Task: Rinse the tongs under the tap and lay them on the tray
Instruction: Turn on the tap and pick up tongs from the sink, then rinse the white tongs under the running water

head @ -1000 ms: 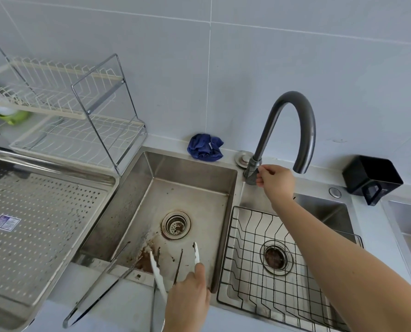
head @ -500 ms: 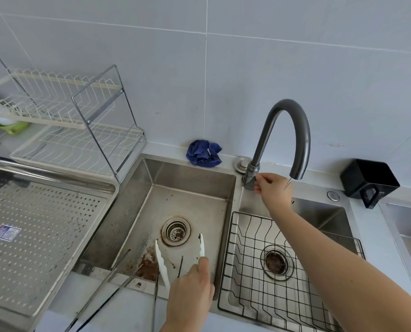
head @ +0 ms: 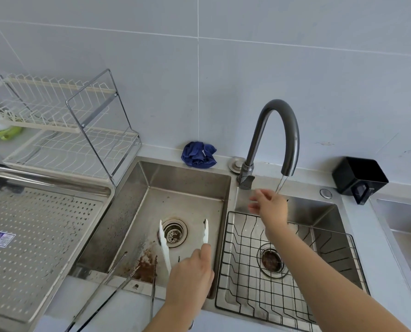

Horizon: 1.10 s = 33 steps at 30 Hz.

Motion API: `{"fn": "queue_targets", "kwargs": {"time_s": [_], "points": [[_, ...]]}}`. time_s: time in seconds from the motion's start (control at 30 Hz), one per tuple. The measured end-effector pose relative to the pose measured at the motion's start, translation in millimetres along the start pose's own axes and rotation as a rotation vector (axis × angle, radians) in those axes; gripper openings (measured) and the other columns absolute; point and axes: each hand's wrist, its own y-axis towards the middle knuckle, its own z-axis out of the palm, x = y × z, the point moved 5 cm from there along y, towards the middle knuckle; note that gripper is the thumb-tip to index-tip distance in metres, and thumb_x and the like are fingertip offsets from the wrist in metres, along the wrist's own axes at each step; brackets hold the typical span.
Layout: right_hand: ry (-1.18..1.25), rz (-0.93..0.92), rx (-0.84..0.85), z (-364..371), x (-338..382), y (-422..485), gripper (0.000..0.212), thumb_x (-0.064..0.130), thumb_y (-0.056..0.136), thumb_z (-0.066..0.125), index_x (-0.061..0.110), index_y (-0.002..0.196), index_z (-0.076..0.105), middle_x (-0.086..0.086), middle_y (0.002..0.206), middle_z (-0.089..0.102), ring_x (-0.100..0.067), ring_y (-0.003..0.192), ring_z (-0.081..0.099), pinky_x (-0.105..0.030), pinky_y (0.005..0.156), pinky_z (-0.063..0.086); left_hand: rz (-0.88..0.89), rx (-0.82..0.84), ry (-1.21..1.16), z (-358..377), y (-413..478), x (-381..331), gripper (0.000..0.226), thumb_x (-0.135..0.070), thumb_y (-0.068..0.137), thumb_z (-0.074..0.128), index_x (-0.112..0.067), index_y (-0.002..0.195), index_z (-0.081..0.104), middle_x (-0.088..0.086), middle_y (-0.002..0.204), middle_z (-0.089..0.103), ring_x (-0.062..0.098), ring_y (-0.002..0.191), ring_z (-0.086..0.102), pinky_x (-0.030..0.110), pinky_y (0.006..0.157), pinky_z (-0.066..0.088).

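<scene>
The white-tipped tongs (head: 163, 243) hang over the left sink basin (head: 175, 185), their two tips spread apart on either side of the drain, gripped at the handle end by the left hand (head: 190, 276) with its fingers curled round them. The right hand (head: 270, 207) is blurred, its fingers loosely spread and holding nothing, just below the tap (head: 278, 111). A thin stream of water (head: 281, 185) falls from the spout beside that hand, and the perforated tray (head: 39, 224) lies well apart on the left.
</scene>
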Motion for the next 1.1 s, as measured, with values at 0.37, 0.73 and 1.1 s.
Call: {"fn": "queue_targets", "kwargs": {"time_s": [0.37, 0.73, 1.1], "points": [[-0.144, 0.0, 0.407, 29, -27, -95, 0.042, 0.04, 0.098, 0.065, 0.009, 0.07, 0.058, -0.009, 0.064, 0.053, -0.022, 0.061, 0.051, -0.037, 0.058, 0.045, 0.253, -0.089, 0.148, -7, 28, -37, 0.038, -0.017, 0.05, 0.092, -0.013, 0.082, 0.071, 0.0, 0.056, 0.057, 0.013, 0.037, 0.051, 0.023, 0.031, 0.041], [-0.125, 0.053, 0.124, 0, -43, -68, 0.023, 0.019, 0.094, 0.07, 0.005, 0.078, 0.061, -0.004, 0.054, 0.067, -0.027, 0.052, 0.071, -0.037, 0.05, 0.061, 0.279, -0.375, -0.109, -3, 17, -18, 0.033, -0.025, 0.084, 0.072, -0.017, 0.111, 0.055, 0.003, 0.112, 0.05, 0.022, 0.098, 0.053, 0.033, 0.084, 0.049], [0.121, 0.151, 0.227, 12, -47, -76, 0.021, 0.016, 0.101, 0.06, 0.0, 0.094, 0.071, -0.025, 0.084, 0.072, -0.027, 0.072, 0.071, -0.039, 0.063, 0.063, -0.487, 0.399, -1.35, 42, 21, 14, 0.031, -0.021, 0.096, 0.063, -0.031, 0.126, 0.063, 0.005, 0.101, 0.074, 0.021, 0.08, 0.074, 0.033, 0.054, 0.055]]}}
